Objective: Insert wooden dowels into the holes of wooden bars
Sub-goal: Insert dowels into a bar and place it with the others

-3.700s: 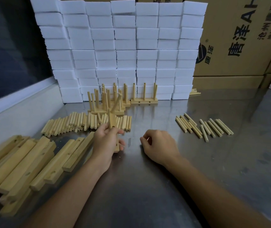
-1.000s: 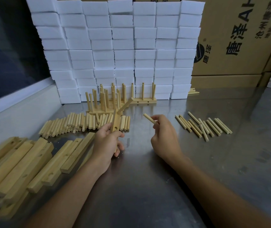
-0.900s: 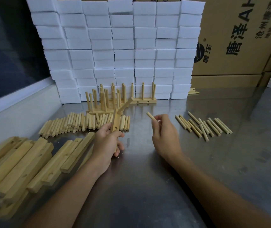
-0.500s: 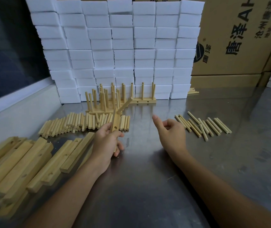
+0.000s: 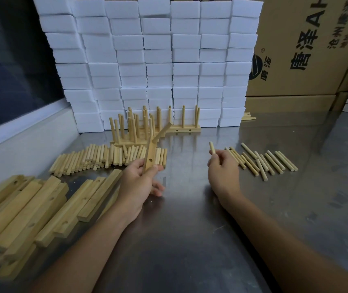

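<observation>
Currently a wooden bar (image 5: pixel 150 157) is gripped upright in the left hand (image 5: pixel 139 182) and a dowel (image 5: pixel 212 148) pinched in the right hand (image 5: pixel 221 168); jamming is risked if the hole is met off-axis.

My left hand (image 5: pixel 139 182) is raised off the table, fingers and thumb curled round the lower end of a wooden bar (image 5: pixel 150 157), held nearly upright. My right hand (image 5: pixel 221 170) is well right of the bar, back of hand up, fingers curled, pinching a dowel (image 5: pixel 211 147) whose free end sticks up and away from me. Both forearms bare, reaching in from the near edge, right wrist low
</observation>
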The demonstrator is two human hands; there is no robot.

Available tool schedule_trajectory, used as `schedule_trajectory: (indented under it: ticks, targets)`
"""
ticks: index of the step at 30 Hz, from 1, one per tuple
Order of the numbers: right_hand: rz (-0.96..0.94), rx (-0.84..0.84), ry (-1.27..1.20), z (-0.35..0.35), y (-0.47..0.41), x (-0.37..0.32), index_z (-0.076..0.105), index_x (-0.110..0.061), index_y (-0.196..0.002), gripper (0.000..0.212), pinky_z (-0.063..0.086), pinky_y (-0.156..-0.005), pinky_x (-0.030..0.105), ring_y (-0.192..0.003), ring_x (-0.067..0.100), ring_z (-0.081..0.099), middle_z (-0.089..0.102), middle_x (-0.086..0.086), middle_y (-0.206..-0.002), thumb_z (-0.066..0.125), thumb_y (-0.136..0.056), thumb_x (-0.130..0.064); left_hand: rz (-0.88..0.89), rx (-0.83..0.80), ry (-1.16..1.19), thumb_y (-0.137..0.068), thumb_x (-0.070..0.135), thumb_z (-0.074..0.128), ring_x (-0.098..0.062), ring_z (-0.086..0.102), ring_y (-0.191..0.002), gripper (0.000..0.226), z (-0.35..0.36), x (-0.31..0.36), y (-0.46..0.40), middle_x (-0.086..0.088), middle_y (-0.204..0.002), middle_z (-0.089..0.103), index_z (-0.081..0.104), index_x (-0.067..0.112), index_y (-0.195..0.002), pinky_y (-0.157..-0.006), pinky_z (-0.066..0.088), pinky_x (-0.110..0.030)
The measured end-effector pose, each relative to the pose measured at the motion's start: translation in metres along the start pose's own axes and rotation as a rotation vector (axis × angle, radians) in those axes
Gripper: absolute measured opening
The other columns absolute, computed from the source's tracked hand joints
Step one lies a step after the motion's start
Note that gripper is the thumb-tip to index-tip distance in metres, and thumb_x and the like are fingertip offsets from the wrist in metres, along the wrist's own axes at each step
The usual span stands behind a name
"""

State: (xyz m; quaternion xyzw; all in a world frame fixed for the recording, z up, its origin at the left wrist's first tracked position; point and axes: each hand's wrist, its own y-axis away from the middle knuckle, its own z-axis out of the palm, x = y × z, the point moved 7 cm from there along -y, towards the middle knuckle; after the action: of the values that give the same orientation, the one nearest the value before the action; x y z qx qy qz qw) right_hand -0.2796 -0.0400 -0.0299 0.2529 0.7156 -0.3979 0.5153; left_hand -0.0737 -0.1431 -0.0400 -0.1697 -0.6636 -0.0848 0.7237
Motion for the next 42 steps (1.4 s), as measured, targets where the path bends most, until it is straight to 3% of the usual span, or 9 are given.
schedule_trajectory:
  ticks: [3,7,11,16,24,30,36,40,42]
  targets:
    - [-0.151,-0.093,0.042,0.009,0.008,-0.014,0.059,-0.023,-0.097,0.009,0.034,-0.043,0.017,-0.046,0.002,0.045,0.055,-0.005,-0.063,0.053,-0.099,-0.029,0.012,-0.004,-0.028,-0.099,0.014,0.056,-0.018,0.056,-0.043,0.024,0.001,-0.001,-0.001,0.001,-0.083,0.075,0.049,0.037,-0.100,-0.037,0.040,-0.024]
    - [-0.447,-0.138,0.233,0.016,0.028,-0.040,0.068,-0.020,-0.093,0.020,0.031,-0.045,0.014,-0.045,0.004,0.045,0.048,-0.013,-0.050,0.059,-0.096,-0.038,0.012,0.003,-0.078,-0.099,0.019,0.056,-0.015,0.050,-0.042,0.018,0.000,-0.003,-0.001,0.000,-0.081,0.073,0.051,0.021,-0.117,-0.037,0.036,-0.019]
    - [-0.709,-0.176,0.340,0.028,0.052,-0.065,0.072,-0.013,-0.100,0.019,0.040,-0.050,0.023,-0.054,0.002,0.046,0.053,-0.017,-0.064,0.061,-0.096,-0.028,0.012,-0.007,-0.106,-0.099,0.018,0.055,-0.014,0.049,-0.044,0.021,0.002,-0.002,0.000,-0.002,-0.085,0.073,0.056,0.013,-0.119,-0.039,0.036,-0.018]
    - [-0.694,-0.331,0.426,0.043,0.059,-0.063,0.071,-0.019,-0.116,0.025,0.049,-0.062,0.032,-0.070,0.010,0.059,0.068,-0.005,-0.084,0.056,-0.096,-0.024,0.036,-0.055,-0.109,-0.098,0.013,0.057,-0.015,0.051,-0.046,0.017,0.006,0.000,0.002,-0.002,-0.084,0.073,0.058,0.010,-0.114,-0.038,0.033,-0.015]
    - [-0.713,-0.347,0.485,0.045,0.061,-0.063,0.068,-0.020,-0.123,0.029,0.050,-0.059,0.038,-0.069,0.016,0.059,0.067,-0.001,-0.081,0.056,-0.098,-0.025,0.091,-0.040,-0.150,-0.096,0.009,0.060,-0.015,0.052,-0.044,0.009,0.007,0.004,0.004,-0.004,-0.084,0.073,0.059,0.016,-0.102,-0.040,0.037,-0.017]
    - [-0.848,-0.306,0.651,0.041,0.066,-0.077,0.071,-0.016,-0.109,0.019,0.037,-0.042,0.030,-0.054,0.024,0.050,0.056,0.001,-0.069,0.058,-0.096,-0.020,0.191,-0.042,-0.288,-0.094,0.011,0.061,-0.009,0.053,-0.053,0.012,0.009,0.009,0.008,-0.006,-0.086,0.068,0.056,0.022,-0.095,-0.052,0.040,-0.027]
    - [-0.906,-0.238,0.766,0.038,0.071,-0.082,0.069,-0.014,-0.093,0.010,0.028,-0.039,0.026,-0.045,0.024,0.047,0.054,0.001,-0.064,0.062,-0.094,-0.023,0.295,-0.046,-0.414,-0.096,0.014,0.059,-0.024,0.061,-0.070,0.015,0.011,0.013,0.009,-0.007,-0.082,0.067,0.052,0.027,-0.092,-0.058,0.046,-0.036]
    - [-0.793,-0.324,0.809,0.045,0.067,-0.069,0.062,-0.015,-0.099,0.030,0.035,-0.048,0.032,-0.055,0.029,0.052,0.058,0.001,-0.072,0.040,-0.104,-0.034,0.355,-0.056,-0.485,-0.096,0.015,0.058,-0.015,0.053,-0.056,0.019,0.012,0.015,0.010,-0.001,-0.074,0.060,0.050,0.031,-0.090,-0.050,0.041,-0.031]
    - [-0.678,-0.371,0.688,0.046,0.065,-0.064,0.063,-0.014,-0.097,0.031,0.037,-0.053,0.032,-0.059,0.024,0.053,0.055,-0.003,-0.068,0.040,-0.103,-0.033,0.378,-0.064,-0.510,-0.095,0.013,0.058,-0.011,0.051,-0.053,0.021,0.012,0.016,0.010,0.000,-0.073,0.058,0.048,0.031,-0.089,-0.050,0.041,-0.031]
